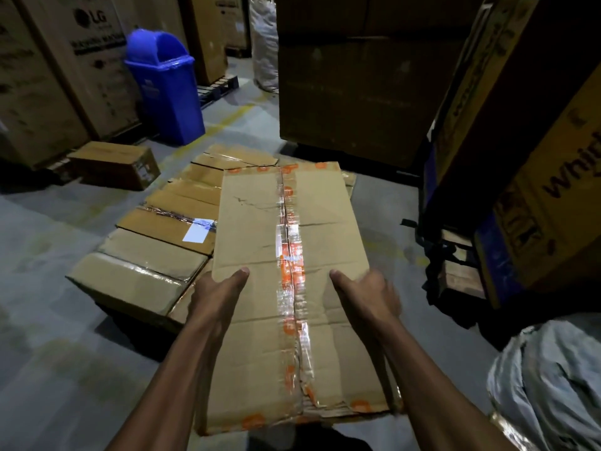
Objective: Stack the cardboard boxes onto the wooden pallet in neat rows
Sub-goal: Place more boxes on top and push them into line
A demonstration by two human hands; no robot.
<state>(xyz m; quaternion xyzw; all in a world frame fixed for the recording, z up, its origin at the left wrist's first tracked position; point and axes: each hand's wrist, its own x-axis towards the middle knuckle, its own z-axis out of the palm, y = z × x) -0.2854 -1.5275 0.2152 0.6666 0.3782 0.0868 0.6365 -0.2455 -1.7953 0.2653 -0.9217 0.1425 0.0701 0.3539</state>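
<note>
A long cardboard box (257, 229) with orange-printed tape down its middle is carried in front of me. My left hand (218, 284) grips its left side, thumb lying on the top face. My right hand (367, 291) grips the right side the same way. Below and to the left, a row of several taped cardboard boxes (156, 242) lies side by side low on the floor. The pallet under them is hidden. The carried box overlaps the right end of that row in view.
A small box (113, 164) sits on the floor at left. A blue bin (166, 86) stands behind it, beside tall LG cartons (65, 60). Large stacked cartons (357, 76) rise ahead, Whirlpool cartons (536, 157) at right, a plastic-wrapped bundle (549, 385) at lower right.
</note>
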